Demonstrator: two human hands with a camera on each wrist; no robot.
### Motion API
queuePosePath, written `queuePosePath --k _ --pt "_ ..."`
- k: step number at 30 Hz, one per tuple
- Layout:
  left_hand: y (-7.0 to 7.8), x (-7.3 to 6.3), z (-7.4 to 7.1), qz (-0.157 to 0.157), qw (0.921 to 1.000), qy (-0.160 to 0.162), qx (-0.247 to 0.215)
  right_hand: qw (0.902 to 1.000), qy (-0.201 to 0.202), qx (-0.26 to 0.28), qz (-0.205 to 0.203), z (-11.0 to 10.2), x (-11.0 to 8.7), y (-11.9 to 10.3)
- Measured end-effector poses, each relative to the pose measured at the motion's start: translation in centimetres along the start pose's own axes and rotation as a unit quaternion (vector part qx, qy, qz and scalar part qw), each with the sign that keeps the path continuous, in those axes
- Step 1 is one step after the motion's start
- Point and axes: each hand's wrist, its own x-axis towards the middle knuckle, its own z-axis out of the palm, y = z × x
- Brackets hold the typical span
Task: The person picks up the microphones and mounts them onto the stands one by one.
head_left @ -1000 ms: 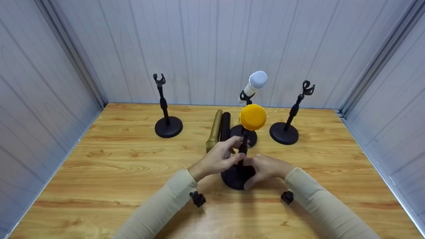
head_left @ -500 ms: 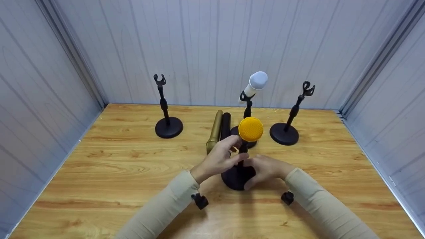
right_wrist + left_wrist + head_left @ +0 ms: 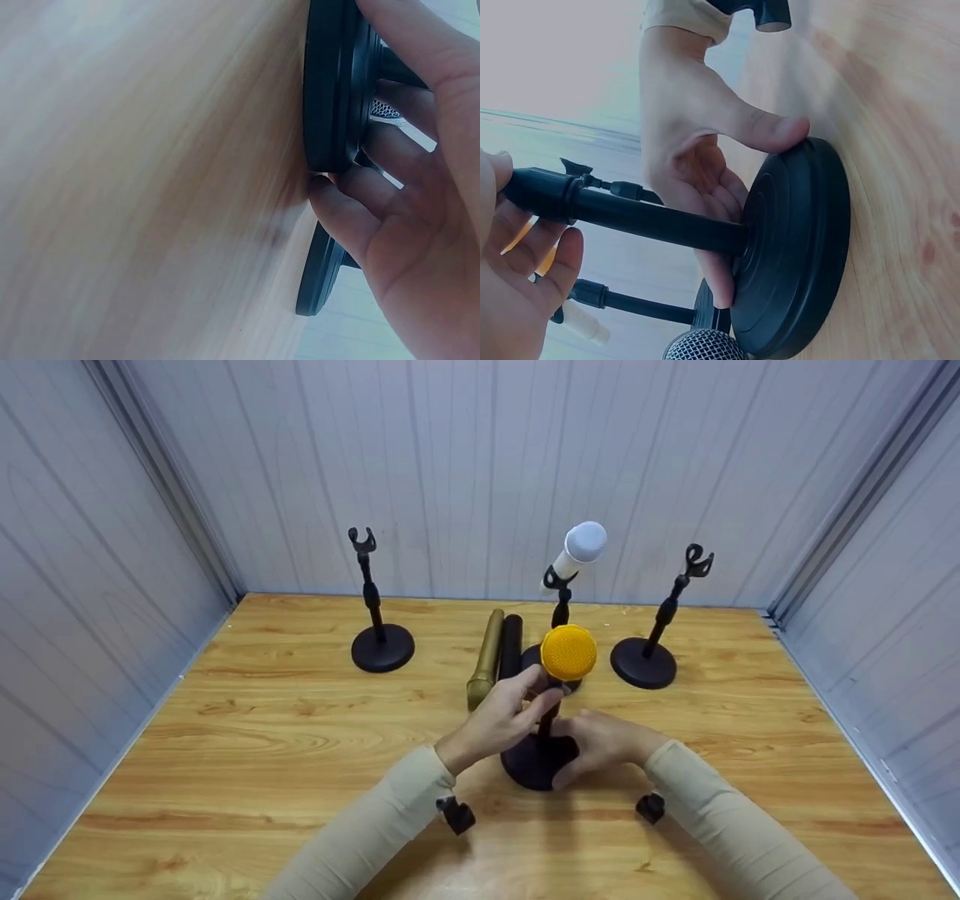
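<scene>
A black microphone stand (image 3: 529,765) stands upright in front of me, with a yellow microphone (image 3: 568,652) at its top. My left hand (image 3: 501,718) curls thumb and fingers round the upper pole, just under the yellow head; in the left wrist view its fingers wrap the dark collar (image 3: 544,193). My right hand (image 3: 604,742) grips the round base (image 3: 791,247), thumb on the near rim and fingers behind the pole. The yellow microphone's handle and clip are mostly hidden by the left hand. Left of the stand lie a gold microphone (image 3: 486,660) and a black microphone (image 3: 511,645).
Behind, a white microphone (image 3: 576,551) sits tilted in another stand's clip. Two more stands hold nothing: one at the back left (image 3: 381,647), one at the back right (image 3: 643,662). Pale panel walls (image 3: 480,480) enclose the wooden table (image 3: 262,780) at the back and sides.
The yellow microphone's head has come down, closer to the base. My left hand has shifted slightly up the pole. My right hand stays on the base.
</scene>
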Motion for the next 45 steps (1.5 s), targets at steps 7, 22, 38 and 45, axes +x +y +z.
queuePosePath --k 7,22,38,45 --pt "-0.36 -0.15 -0.34 0.030 0.9993 0.012 0.020 0.9999 -0.003 0.008 0.012 -0.05 0.10 -0.04" --pt "-0.14 -0.02 -0.61 0.019 0.9993 -0.024 0.023 0.9987 -0.008 -0.001 0.050 0.01 -0.08 -0.30" --pt "-0.28 -0.13 -0.74 -0.008 0.9985 -0.055 -0.002 0.9996 -0.003 0.002 0.028 0.19 0.04 0.11" --pt "-0.29 -0.13 -1.02 -0.023 0.9956 -0.077 -0.047 0.9997 -0.002 -0.005 0.024 0.16 0.08 0.13"
